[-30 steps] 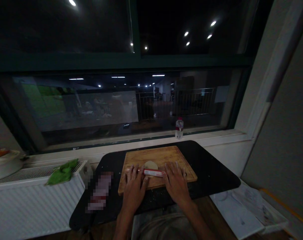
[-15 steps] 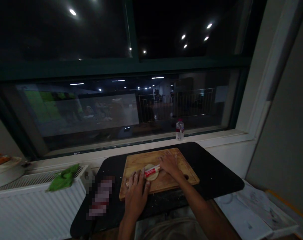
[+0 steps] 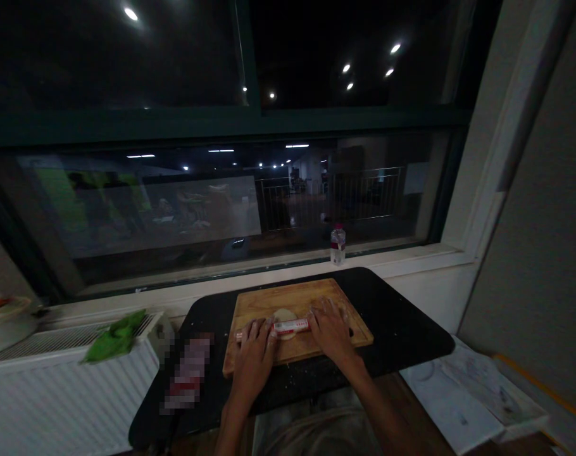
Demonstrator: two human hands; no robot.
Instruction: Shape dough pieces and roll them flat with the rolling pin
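A rolling pin (image 3: 290, 327) with a red and white label lies across a flat round of dough (image 3: 285, 314) on the wooden cutting board (image 3: 311, 288). My left hand (image 3: 256, 348) is on the pin's left end, its fingers curled over the top. At the other end my right hand (image 3: 331, 328) holds the pin under bent fingers. Pale flour shows on the fingers of both hands. Between my hands the label and middle of the pin are in sight; the dough under the pin is hidden.
The board rests on a black table (image 3: 392, 316) dotted with crumbs. A blurred-out item (image 3: 188, 373) lies at its left. A water bottle (image 3: 338, 246) stands on the window sill, a green cloth (image 3: 116, 337) on the radiator (image 3: 88, 392), and a white box (image 3: 463, 392) is low at right.
The pin has turned about its length and lies more level, its label showing another side. My right hand has come down and nearer to me. The whole view has shifted slightly.
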